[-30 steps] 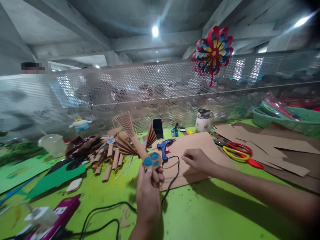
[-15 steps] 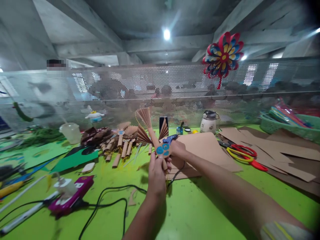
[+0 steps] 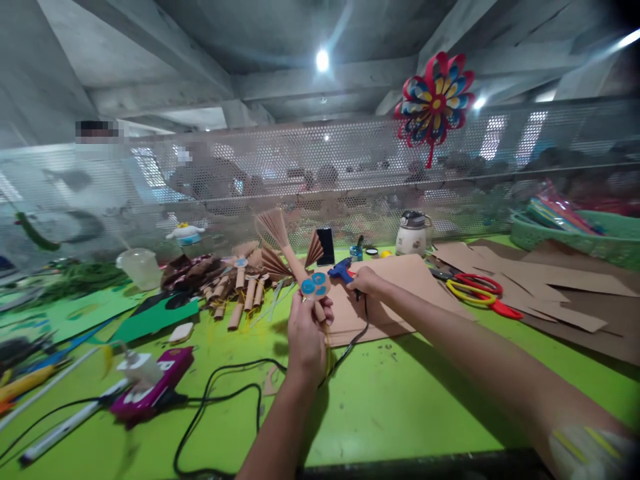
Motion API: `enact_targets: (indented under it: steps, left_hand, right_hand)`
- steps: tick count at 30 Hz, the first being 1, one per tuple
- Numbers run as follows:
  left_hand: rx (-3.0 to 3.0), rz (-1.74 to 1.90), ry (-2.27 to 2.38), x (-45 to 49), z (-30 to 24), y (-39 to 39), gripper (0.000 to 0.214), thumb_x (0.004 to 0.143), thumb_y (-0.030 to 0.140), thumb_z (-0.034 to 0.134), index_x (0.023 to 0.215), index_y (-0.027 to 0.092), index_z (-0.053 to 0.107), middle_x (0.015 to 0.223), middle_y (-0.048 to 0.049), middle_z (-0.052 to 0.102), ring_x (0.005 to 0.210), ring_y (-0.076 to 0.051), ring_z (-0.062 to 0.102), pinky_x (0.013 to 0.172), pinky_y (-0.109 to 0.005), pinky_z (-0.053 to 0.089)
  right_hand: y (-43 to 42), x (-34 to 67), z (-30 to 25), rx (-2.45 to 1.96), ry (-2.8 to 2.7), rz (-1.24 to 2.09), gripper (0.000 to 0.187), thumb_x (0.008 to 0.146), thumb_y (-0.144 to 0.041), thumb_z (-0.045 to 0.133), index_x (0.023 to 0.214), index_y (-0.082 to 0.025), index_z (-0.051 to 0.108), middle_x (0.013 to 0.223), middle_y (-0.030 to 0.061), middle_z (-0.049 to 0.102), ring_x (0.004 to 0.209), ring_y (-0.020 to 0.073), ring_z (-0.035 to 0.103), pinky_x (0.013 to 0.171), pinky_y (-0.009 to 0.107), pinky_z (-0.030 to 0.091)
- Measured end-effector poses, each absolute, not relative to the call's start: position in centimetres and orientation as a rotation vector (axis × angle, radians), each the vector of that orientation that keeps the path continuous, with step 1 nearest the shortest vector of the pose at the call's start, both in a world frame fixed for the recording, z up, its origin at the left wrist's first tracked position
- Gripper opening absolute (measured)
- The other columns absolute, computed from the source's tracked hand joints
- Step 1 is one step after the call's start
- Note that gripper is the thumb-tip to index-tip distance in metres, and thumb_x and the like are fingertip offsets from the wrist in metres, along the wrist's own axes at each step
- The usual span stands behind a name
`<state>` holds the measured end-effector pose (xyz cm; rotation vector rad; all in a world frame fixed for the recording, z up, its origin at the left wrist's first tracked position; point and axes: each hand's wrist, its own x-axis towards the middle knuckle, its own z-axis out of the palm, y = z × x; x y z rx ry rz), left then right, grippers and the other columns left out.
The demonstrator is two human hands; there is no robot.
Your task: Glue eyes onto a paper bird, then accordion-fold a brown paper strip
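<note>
My left hand [image 3: 306,337] is closed round the lower end of a brown paper figure [image 3: 295,267] with pleated fan wings and two blue paper circles on its face, held up over the green table [image 3: 400,400]. My right hand [image 3: 364,283] is wrapped round the handle of the blue glue gun [image 3: 342,270], which sits on a sheet of brown card [image 3: 400,287]. The gun's black cord [image 3: 230,393] trails across the table toward me.
Several finished brown figures [image 3: 240,290] lie in a pile at centre left. Red and yellow scissors [image 3: 475,290] lie on brown card sheets at right. A magenta power strip [image 3: 150,387], a phone [image 3: 326,247], a white jar [image 3: 411,233], a green basket [image 3: 575,233] and a mesh screen [image 3: 350,180] surround the work area.
My right hand moved left from the brown card to the glue gun and closed on its handle. My left hand kept the paper figure raised.
</note>
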<state>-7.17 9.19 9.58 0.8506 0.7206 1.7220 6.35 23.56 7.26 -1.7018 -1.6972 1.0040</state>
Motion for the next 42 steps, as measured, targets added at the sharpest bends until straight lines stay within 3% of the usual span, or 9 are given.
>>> enact_targets:
  steps: [6,9,15,20,23,27,31,38,42]
  left_hand:
    - [0.869,1.816,0.670,-7.8,10.3,8.9,0.017,0.078,0.026,0.055,0.093,0.017,0.051,0.071,-0.0002,0.057,0.062,-0.009,0.052,0.054,-0.018,0.040]
    - [0.904,1.794,0.696,-7.6,10.3,8.7,0.018,0.079,0.027,0.053,0.094,0.017,0.051,0.072,-0.0004,0.057,0.061,-0.009,0.052,0.052,-0.018,0.039]
    - [0.961,1.687,0.800,-6.9,9.9,8.5,0.020,0.080,0.032,0.052,0.095,0.017,0.049,0.069,0.0017,0.055,0.053,-0.007,0.047,0.048,-0.017,0.036]
    - [1.007,1.604,0.858,-6.5,9.0,8.9,0.020,0.080,0.034,0.051,0.093,0.019,0.048,0.070,0.0023,0.055,0.054,-0.007,0.048,0.049,-0.017,0.037]
    - [1.024,1.585,0.876,-6.4,8.5,9.2,0.021,0.080,0.034,0.051,0.094,0.019,0.048,0.069,0.0018,0.056,0.054,-0.008,0.048,0.049,-0.018,0.038]
    - [1.055,1.571,0.884,-6.4,8.0,9.5,0.021,0.082,0.035,0.050,0.095,0.018,0.048,0.070,0.0009,0.057,0.055,-0.008,0.048,0.050,-0.017,0.037]
    - [1.078,1.551,0.898,-6.4,7.6,9.6,0.021,0.083,0.036,0.050,0.094,0.018,0.049,0.071,0.0000,0.059,0.056,-0.008,0.049,0.053,-0.017,0.039]
    - [1.121,1.510,0.929,-5.9,7.8,9.2,0.023,0.085,0.036,0.048,0.099,0.018,0.050,0.072,-0.0006,0.058,0.056,-0.008,0.049,0.051,-0.018,0.037]
    - [1.104,1.450,0.984,-5.4,8.0,8.8,0.026,0.083,0.038,0.051,0.100,0.020,0.052,0.071,0.0001,0.057,0.055,-0.008,0.050,0.050,-0.017,0.036]
  right_hand:
    - [20.9,10.8,8.8,-1.185,-1.550,1.211,0.018,0.082,-0.028,0.055,0.074,-0.012,0.056,0.073,0.0086,0.065,0.064,0.0131,0.061,0.058,0.023,0.050]
    - [19.5,14.2,9.5,-0.821,-1.422,1.394,0.021,0.074,-0.029,0.063,0.081,-0.010,0.058,0.080,0.0122,0.067,0.071,0.0167,0.064,0.054,0.023,0.048]
    - [15.4,18.3,10.4,-0.833,-1.403,1.396,0.020,0.071,-0.025,0.059,0.086,-0.013,0.056,0.086,0.0129,0.067,0.077,0.0217,0.066,0.067,0.032,0.052]
    - [12.3,18.2,10.1,-0.687,-1.406,1.458,0.027,0.066,-0.026,0.061,0.088,-0.016,0.052,0.063,0.0011,0.059,0.055,0.0150,0.058,0.065,0.037,0.053]
    - [11.3,17.9,10.1,-0.788,-1.370,1.403,0.022,0.072,-0.031,0.062,0.083,-0.018,0.049,0.049,-0.0058,0.050,0.042,0.0112,0.049,0.059,0.034,0.053]
    - [10.7,18.1,10.2,-0.982,-1.430,1.359,0.030,0.081,-0.047,0.055,0.079,-0.017,0.048,0.044,-0.0033,0.052,0.037,0.0132,0.051,0.047,0.028,0.048]
    - [11.0,18.8,9.8,-1.016,-1.492,1.310,0.039,0.086,-0.053,0.044,0.087,-0.014,0.051,0.054,0.0048,0.063,0.044,0.0170,0.058,0.044,0.028,0.046]
    - [10.2,19.7,10.0,-1.025,-1.678,0.905,0.041,0.087,-0.047,0.049,0.113,-0.017,0.056,0.098,0.0113,0.065,0.090,0.0248,0.062,0.072,0.035,0.053]
    - [9.4,18.9,10.2,-0.879,-1.695,1.007,0.043,0.086,-0.044,0.051,0.121,-0.021,0.054,0.115,0.0125,0.060,0.107,0.0291,0.056,0.092,0.043,0.047]
